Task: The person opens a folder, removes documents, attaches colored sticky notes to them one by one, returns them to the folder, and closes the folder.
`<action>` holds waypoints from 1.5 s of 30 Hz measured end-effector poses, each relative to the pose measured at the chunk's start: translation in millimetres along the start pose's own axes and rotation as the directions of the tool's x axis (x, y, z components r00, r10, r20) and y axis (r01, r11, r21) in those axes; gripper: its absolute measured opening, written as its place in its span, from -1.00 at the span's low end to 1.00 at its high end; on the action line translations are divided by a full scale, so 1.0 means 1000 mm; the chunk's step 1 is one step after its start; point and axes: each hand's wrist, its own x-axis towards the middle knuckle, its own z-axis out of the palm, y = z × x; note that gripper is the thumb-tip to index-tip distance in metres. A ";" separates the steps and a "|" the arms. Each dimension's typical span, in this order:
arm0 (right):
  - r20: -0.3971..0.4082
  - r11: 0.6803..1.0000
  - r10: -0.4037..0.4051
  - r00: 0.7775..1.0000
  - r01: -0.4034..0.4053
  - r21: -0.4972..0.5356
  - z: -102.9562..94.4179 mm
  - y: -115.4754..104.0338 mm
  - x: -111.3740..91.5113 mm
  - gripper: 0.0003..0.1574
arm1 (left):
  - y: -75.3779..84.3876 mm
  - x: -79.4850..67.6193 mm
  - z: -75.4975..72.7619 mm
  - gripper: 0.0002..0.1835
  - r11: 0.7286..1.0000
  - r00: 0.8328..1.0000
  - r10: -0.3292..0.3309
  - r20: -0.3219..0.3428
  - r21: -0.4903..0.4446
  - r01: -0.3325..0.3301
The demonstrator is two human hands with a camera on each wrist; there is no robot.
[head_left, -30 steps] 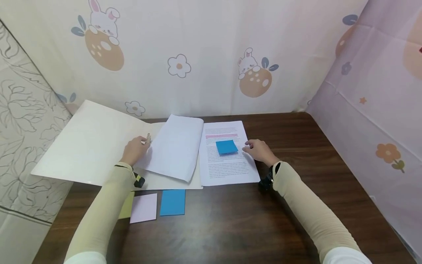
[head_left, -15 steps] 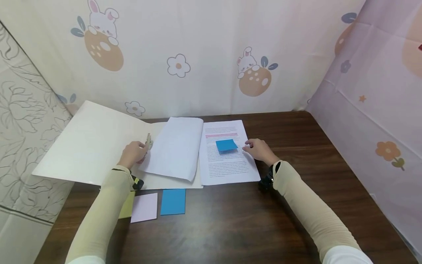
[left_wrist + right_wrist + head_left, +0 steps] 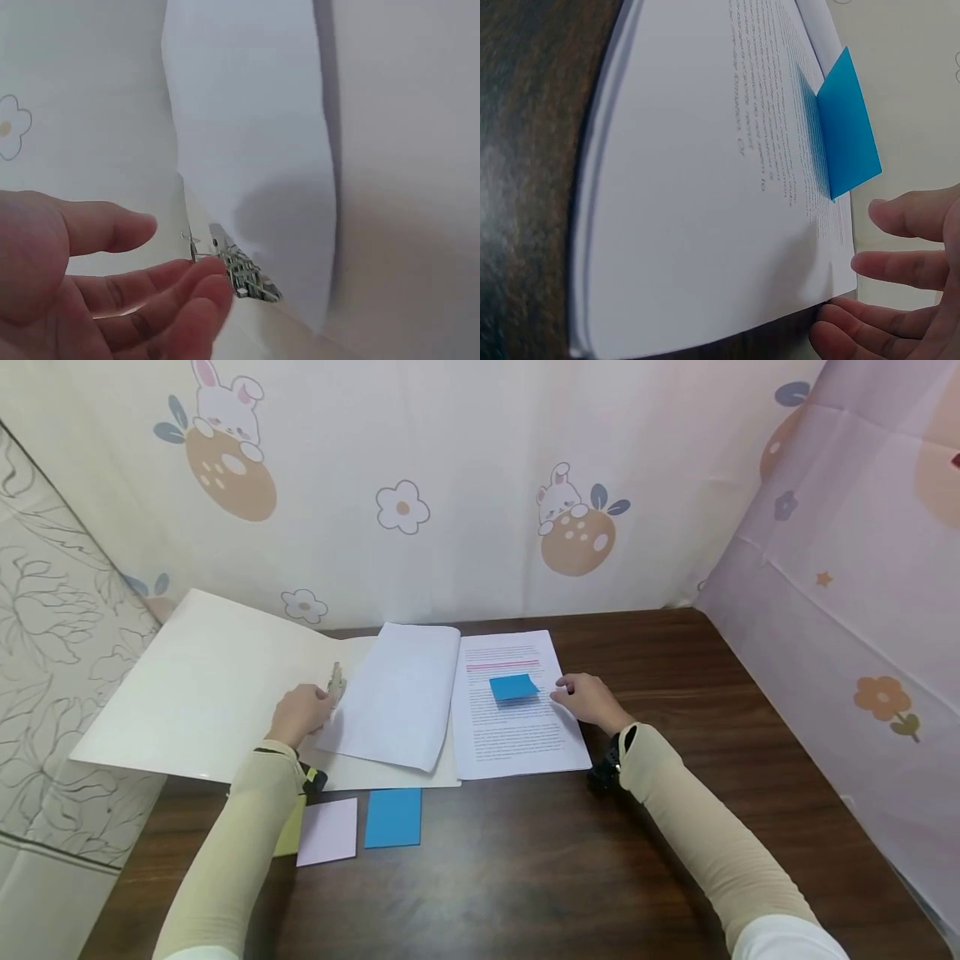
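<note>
My left hand (image 3: 302, 714) is at the metal clip (image 3: 335, 679) of an open white file folder (image 3: 210, 685). In the left wrist view its bent fingertips come right at the clip's thin metal parts (image 3: 244, 270), while the thumb stands apart. A turned-over, blank-backed sheet (image 3: 397, 693) partly covers the mechanism. To the right lies a printed stack of pages (image 3: 517, 743) with a pink highlighted line. On it a blue sticky note (image 3: 513, 687) tilts up from the page. My right hand (image 3: 592, 700), fingers loosely bent and holding nothing, hovers by the stack's right edge.
Near the folder's front edge lie a blue sticky-note pad (image 3: 393, 818), a lilac pad (image 3: 327, 832) and a yellow-green pad (image 3: 290, 831), partly hidden by the left sleeve. A patterned curtain (image 3: 465, 560) hangs behind the dark wooden table (image 3: 525, 877).
My left hand has drawn slightly back toward the body, and more of the clip shows above its fingers. The right hand stays nearly still beside the printed pages.
</note>
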 end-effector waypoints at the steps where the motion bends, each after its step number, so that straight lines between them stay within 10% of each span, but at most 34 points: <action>1: -0.001 1.000 -0.001 1.000 0.001 -0.002 0.000 0.000 0.000 -0.40 | -0.001 -0.001 0.000 -0.51 1.000 1.000 -0.004 0.020 -0.009 0.005; 16: -0.021 1.000 -0.007 1.000 0.007 -0.017 0.000 -0.001 -0.001 -0.43 | 0.001 -0.001 0.008 -0.55 0.984 0.989 0.044 0.143 -0.178 -0.018; 45: -0.032 0.999 -0.020 0.999 0.020 -0.025 0.004 0.002 -0.002 -0.46 | 0.002 -0.005 0.018 -0.55 0.997 0.997 0.066 -0.029 -0.043 -0.067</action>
